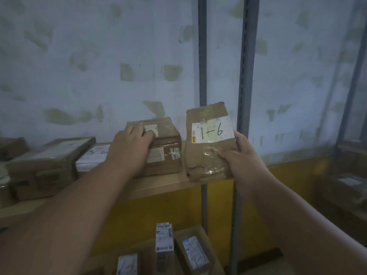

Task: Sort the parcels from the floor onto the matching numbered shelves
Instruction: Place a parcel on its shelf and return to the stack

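Cardboard parcels already occupy the shelf [168, 185]: at far left a large box [45, 165], then a flat white parcel [92, 155] lying label-up, its handwritten marking too blurred to read. Next to the right sits a taped box [164, 153]. The left hand [132, 142] rests flat on top of this box, fingers [139, 132] together and pressed on its upper face; whether they grip it or merely steady it cannot be determined.

Just right of the box, the right hand [236, 157] holds a brown packet [208, 143] upright at the shelf's right end, beside the grey upright [246, 76]. Thumb on the front and fingers behind are clamped on the packet's lower right part. Its label reads "1-6". Its lower edge appears to be at the shelf's front edge; contact is uncertain.

Below, further labelled parcels [190, 253] stand on a lower level.

Assessment: several parcels are shelved; the "1-6" packet is not yet released. The floor is out of view, so the remaining count is unknown.
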